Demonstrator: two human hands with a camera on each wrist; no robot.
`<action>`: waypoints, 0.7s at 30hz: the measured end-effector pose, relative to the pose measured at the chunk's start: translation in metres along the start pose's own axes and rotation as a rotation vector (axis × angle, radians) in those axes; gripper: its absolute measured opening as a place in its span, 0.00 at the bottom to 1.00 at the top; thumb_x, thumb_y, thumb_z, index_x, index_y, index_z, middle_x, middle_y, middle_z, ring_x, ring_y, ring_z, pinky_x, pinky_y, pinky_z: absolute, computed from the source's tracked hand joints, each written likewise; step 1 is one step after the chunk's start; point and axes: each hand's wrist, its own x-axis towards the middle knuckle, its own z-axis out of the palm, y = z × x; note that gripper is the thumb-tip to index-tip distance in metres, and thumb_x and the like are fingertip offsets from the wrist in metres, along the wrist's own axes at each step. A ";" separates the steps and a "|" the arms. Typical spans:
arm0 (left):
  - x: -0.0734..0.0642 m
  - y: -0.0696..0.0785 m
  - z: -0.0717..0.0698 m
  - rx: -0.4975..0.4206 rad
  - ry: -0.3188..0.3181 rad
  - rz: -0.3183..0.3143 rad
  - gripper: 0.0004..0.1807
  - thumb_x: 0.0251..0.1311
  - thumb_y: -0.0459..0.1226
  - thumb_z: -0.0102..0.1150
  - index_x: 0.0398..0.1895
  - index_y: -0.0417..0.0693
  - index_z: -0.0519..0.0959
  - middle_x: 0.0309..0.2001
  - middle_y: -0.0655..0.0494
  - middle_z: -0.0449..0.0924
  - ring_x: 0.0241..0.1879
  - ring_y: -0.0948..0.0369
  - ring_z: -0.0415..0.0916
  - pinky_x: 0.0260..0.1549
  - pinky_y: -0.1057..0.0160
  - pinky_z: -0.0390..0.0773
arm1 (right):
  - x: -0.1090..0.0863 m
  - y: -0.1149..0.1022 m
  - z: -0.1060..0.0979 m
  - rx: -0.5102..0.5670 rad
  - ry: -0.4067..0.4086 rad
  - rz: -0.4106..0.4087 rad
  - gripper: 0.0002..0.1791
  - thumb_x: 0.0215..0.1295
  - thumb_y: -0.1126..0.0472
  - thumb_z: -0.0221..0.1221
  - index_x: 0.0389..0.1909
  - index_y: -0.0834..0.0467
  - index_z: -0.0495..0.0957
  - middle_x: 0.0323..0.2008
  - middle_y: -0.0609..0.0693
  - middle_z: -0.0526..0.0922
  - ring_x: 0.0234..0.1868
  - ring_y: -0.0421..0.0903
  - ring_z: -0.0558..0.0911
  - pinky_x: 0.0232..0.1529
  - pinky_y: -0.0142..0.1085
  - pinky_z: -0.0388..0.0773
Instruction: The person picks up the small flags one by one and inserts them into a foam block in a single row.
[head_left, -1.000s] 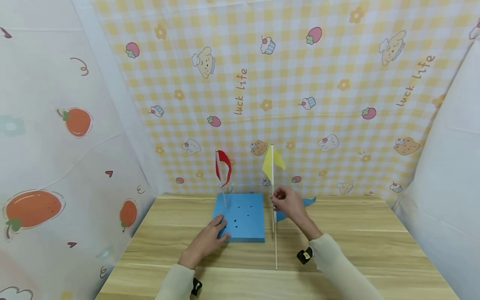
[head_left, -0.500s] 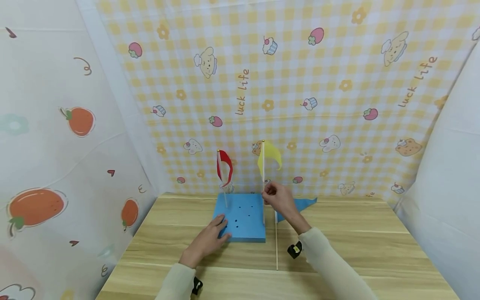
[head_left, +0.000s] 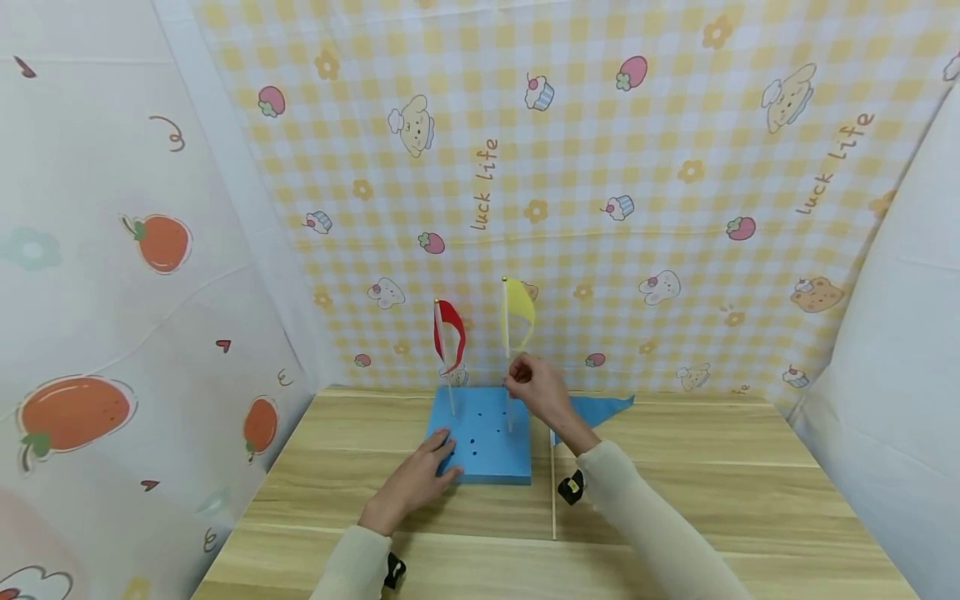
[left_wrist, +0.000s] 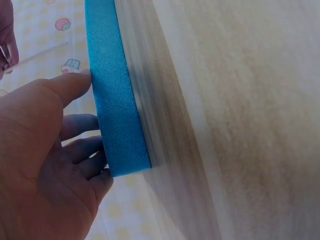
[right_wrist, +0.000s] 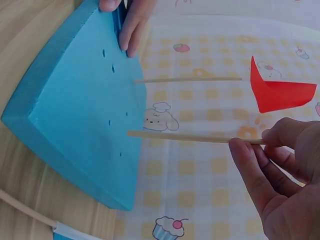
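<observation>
My right hand (head_left: pixel 542 388) pinches the wooden stick (right_wrist: pixel 190 137) of a yellow flag (head_left: pixel 520 304) between thumb and fingers. The flag stands upright over a blue foam block (head_left: pixel 491 467) with several small holes. In the right wrist view the stick's lower end is close to the holes; I cannot tell whether it touches the block. A red flag (head_left: pixel 448 313) stands upright in the block's back left part. My left hand (head_left: pixel 411 483) rests on the block's left front corner, fingers extended, thumb (left_wrist: pixel 75 82) against its edge.
A blue flag (head_left: pixel 597 410) lies on the wooden table (head_left: pixel 675 500) right of the block, its stick (head_left: pixel 553 500) pointing toward the front edge. Behind the table hangs a checked cloth (head_left: pixel 645 150); white cloths flank both sides.
My right hand has carried the yellow flag leftward, from beside the blue flag to above the foam block. My left hand has stayed on the block.
</observation>
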 end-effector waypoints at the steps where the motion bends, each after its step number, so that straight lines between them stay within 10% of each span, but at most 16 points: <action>1: 0.000 0.000 0.000 0.000 0.001 -0.001 0.34 0.78 0.46 0.61 0.76 0.32 0.70 0.82 0.36 0.60 0.83 0.40 0.57 0.76 0.40 0.67 | 0.001 -0.001 0.002 -0.004 0.003 -0.002 0.05 0.71 0.64 0.68 0.35 0.57 0.81 0.32 0.52 0.88 0.28 0.41 0.86 0.30 0.33 0.86; 21: 0.002 -0.001 0.001 0.007 0.004 0.000 0.34 0.77 0.45 0.62 0.76 0.31 0.70 0.81 0.35 0.61 0.82 0.40 0.58 0.76 0.40 0.68 | 0.024 -0.002 0.035 -0.008 0.031 -0.112 0.05 0.70 0.66 0.68 0.34 0.59 0.83 0.32 0.53 0.88 0.28 0.41 0.86 0.31 0.32 0.85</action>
